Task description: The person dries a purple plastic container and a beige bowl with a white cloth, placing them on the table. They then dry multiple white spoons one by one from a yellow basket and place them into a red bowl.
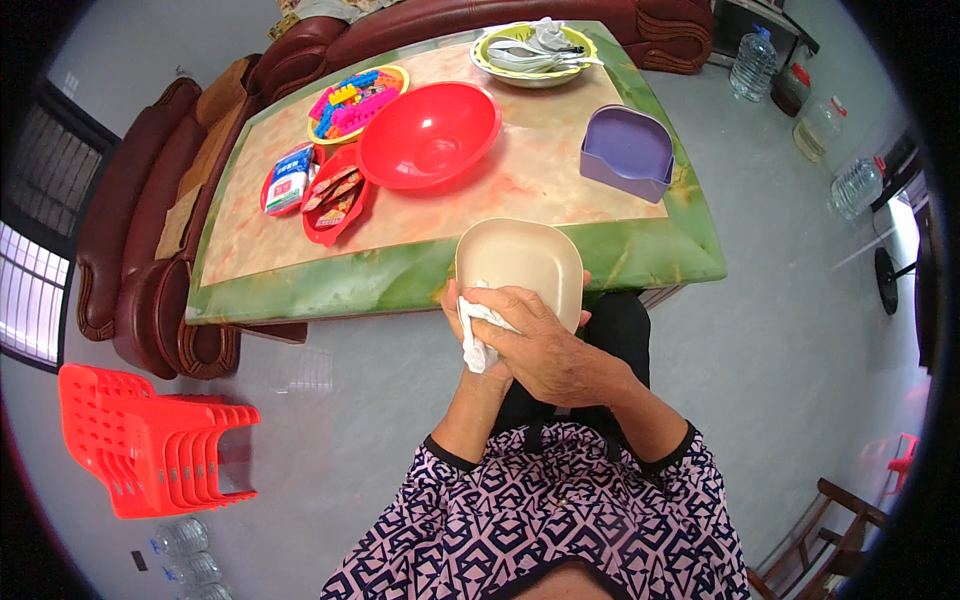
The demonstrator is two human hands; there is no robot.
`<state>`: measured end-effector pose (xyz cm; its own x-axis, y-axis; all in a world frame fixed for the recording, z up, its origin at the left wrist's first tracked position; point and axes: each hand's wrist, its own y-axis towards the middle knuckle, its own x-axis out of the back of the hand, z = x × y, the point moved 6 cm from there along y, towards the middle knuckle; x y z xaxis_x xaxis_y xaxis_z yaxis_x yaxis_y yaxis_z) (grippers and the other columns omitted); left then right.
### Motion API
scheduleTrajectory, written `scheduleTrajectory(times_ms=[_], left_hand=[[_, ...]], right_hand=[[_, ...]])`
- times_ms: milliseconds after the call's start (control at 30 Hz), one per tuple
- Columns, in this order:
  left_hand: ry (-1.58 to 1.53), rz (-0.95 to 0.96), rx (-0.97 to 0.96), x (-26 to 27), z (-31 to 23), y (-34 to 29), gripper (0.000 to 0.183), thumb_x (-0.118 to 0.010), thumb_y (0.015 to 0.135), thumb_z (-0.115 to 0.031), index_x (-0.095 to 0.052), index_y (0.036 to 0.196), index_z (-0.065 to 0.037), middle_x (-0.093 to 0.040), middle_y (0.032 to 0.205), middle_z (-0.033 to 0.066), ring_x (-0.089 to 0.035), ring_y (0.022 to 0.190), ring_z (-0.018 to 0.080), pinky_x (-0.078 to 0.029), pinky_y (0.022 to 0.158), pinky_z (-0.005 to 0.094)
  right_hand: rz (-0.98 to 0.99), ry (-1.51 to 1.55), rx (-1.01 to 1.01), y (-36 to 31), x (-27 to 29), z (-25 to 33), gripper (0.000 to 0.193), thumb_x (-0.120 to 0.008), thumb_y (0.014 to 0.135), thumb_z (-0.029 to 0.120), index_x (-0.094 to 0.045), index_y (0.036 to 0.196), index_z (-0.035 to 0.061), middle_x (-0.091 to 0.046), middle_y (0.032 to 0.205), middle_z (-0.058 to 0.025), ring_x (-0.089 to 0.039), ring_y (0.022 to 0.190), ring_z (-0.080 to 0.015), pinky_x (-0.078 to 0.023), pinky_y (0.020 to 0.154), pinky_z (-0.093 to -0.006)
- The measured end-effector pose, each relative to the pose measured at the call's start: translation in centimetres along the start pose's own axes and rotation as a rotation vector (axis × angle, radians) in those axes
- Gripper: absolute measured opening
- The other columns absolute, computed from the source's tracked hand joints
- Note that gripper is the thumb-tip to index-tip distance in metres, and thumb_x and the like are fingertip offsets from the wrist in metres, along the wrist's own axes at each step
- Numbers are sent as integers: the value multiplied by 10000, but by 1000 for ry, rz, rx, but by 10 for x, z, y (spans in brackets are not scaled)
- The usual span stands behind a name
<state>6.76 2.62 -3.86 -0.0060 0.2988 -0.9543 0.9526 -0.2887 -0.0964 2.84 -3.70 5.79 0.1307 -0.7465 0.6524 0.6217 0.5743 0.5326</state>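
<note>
Just past the table's near edge, in front of my body, I hold a cream square plate with rounded corners. My left hand is closed round it from underneath, its thumb at the left rim and fingertips showing at the right rim. Over the plate's near part lies my right hand, closed on a crumpled white tissue that presses against the plate. The tissue's end hangs over the near left rim. Most of my left palm is hidden beneath the plate.
On the green-edged table stand a red bowl, a basket of toy bricks, red dishes with packets, a purple container and a bowl of spoons. Red stacked chairs stand at left.
</note>
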Motion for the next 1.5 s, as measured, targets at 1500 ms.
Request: scheduleTrajectory(times_ms=[1500], left_hand=[[-77, 80, 29, -30, 8, -2, 708, -500, 803, -606, -459, 1318, -121, -501, 1306, 104, -484, 1177, 279, -404, 992, 451]], right_hand=[[-206, -422, -311, -10, 32, -23, 294, -570, 753, 102, -620, 1034, 31, -496, 1185, -171, -505, 1069, -331, -481, 839, -403]])
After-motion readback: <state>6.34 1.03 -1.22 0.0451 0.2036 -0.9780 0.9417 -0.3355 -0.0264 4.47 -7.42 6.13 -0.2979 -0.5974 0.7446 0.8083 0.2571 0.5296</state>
